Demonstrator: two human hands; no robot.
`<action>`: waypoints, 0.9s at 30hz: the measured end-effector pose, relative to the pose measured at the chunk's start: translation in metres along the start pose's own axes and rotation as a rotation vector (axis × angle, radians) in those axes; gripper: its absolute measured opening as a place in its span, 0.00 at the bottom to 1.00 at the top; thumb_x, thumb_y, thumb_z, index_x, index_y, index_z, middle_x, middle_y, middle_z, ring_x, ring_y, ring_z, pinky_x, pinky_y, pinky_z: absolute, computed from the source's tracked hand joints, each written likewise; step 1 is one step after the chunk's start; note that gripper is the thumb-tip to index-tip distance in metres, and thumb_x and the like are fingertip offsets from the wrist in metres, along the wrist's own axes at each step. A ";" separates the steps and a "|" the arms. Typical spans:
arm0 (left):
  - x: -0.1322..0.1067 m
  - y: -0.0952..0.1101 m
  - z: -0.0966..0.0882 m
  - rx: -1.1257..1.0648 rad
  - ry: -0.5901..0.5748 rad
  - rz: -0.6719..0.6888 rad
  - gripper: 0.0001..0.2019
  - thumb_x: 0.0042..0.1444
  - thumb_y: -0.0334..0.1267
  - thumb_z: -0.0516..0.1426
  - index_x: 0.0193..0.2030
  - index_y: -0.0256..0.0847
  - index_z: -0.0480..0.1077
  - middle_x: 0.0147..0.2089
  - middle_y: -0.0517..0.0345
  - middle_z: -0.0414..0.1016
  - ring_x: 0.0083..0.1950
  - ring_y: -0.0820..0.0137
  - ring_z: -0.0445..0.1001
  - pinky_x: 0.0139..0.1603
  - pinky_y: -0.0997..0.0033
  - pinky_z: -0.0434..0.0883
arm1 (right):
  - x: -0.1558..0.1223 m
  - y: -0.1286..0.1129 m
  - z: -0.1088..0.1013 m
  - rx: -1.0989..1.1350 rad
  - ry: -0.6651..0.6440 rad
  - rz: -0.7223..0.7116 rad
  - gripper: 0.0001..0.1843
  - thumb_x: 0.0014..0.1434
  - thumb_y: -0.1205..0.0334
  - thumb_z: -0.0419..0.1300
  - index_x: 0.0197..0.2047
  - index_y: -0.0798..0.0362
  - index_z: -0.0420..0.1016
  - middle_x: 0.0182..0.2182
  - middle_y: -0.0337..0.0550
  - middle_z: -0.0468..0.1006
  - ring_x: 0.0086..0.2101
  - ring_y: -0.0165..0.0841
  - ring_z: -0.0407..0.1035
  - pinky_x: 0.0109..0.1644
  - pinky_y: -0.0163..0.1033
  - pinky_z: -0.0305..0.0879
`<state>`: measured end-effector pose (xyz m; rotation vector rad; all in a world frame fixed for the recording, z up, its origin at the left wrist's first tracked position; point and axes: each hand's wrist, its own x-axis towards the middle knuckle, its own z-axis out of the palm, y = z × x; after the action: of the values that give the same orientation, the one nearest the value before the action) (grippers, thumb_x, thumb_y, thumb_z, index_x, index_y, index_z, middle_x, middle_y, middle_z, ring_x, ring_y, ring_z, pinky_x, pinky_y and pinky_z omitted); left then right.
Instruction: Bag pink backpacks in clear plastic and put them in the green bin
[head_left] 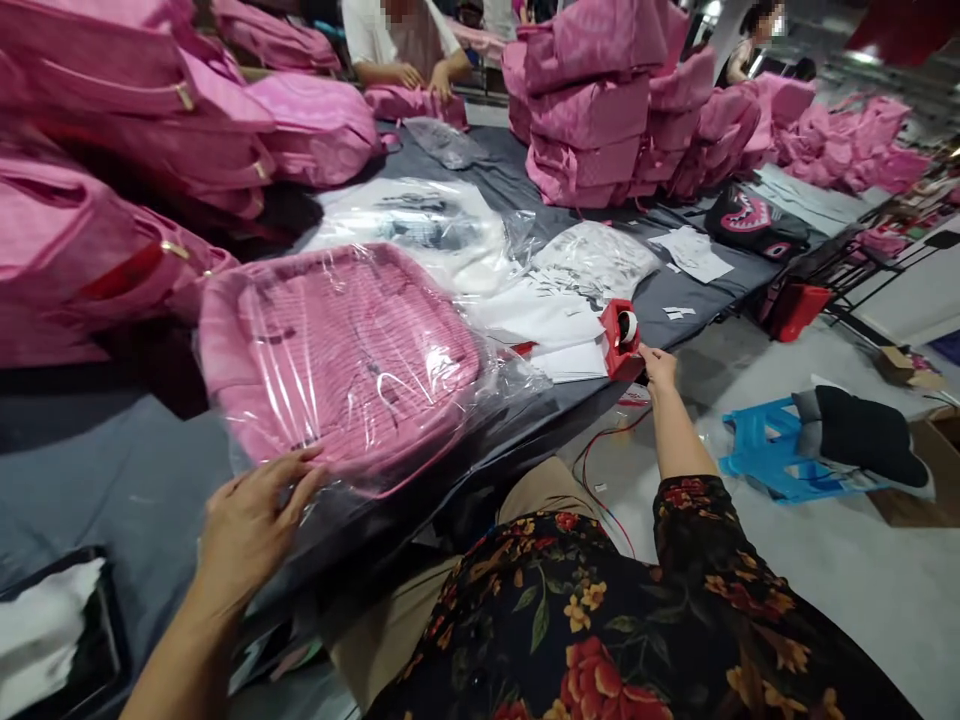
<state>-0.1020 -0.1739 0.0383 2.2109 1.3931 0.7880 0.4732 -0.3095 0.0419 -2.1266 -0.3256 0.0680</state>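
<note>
A pink backpack (360, 350) inside a clear plastic bag (506, 375) lies flat on the dark-covered table before me. My left hand (251, 525) rests at its near left edge, fingers stretched out and touching the plastic. Off to the right, a red tape dispenser (618, 350) with a roll of tape (628, 326) stands at the table's edge. The fingertips of my right hand (660, 370) are pressed together against the dispenser's near side; what they pinch is too small to see. White sheets of paper (566, 362) lie beside the dispenser.
Pink backpacks (589, 130) are stacked at the back and left (142, 120). Behind the bagged backpack are clear plastic bags (420, 225) and a bag of small white pieces (600, 260). Across the table, a person's hands (427, 80) touch pink fabric. A blue stool (772, 450) stands right.
</note>
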 end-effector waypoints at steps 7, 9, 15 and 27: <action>-0.001 0.005 -0.001 0.016 0.018 -0.031 0.11 0.56 0.57 0.54 0.31 0.60 0.72 0.46 0.85 0.83 0.51 0.57 0.82 0.63 0.45 0.68 | -0.026 -0.003 -0.020 -0.018 0.074 -0.217 0.11 0.58 0.53 0.60 0.31 0.51 0.70 0.34 0.47 0.80 0.38 0.37 0.71 0.47 0.40 0.66; -0.002 0.002 0.000 0.017 0.015 -0.028 0.12 0.56 0.58 0.54 0.31 0.59 0.72 0.47 0.85 0.83 0.52 0.57 0.82 0.65 0.44 0.67 | -0.042 0.004 -0.024 0.162 0.053 -0.145 0.11 0.61 0.54 0.60 0.32 0.49 0.65 0.29 0.40 0.76 0.32 0.33 0.69 0.40 0.38 0.66; -0.002 -0.008 0.004 0.063 0.007 -0.013 0.12 0.59 0.56 0.52 0.35 0.55 0.71 0.50 0.77 0.84 0.52 0.59 0.81 0.67 0.46 0.66 | -0.085 -0.001 0.008 0.606 -0.291 0.169 0.29 0.63 0.50 0.66 0.26 0.48 0.48 0.18 0.24 0.48 0.18 0.24 0.45 0.20 0.29 0.49; 0.007 0.004 0.002 0.022 -0.149 -0.095 0.09 0.66 0.40 0.54 0.43 0.44 0.75 0.57 0.53 0.81 0.60 0.59 0.76 0.73 0.46 0.55 | -0.259 -0.192 0.117 0.236 -1.549 -1.155 0.21 0.63 0.43 0.65 0.31 0.50 0.67 0.26 0.35 0.65 0.28 0.28 0.56 0.34 0.36 0.52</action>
<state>-0.0953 -0.1697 0.0410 2.1539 1.4282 0.5658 0.1644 -0.1822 0.1176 -0.9596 -2.1745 0.9873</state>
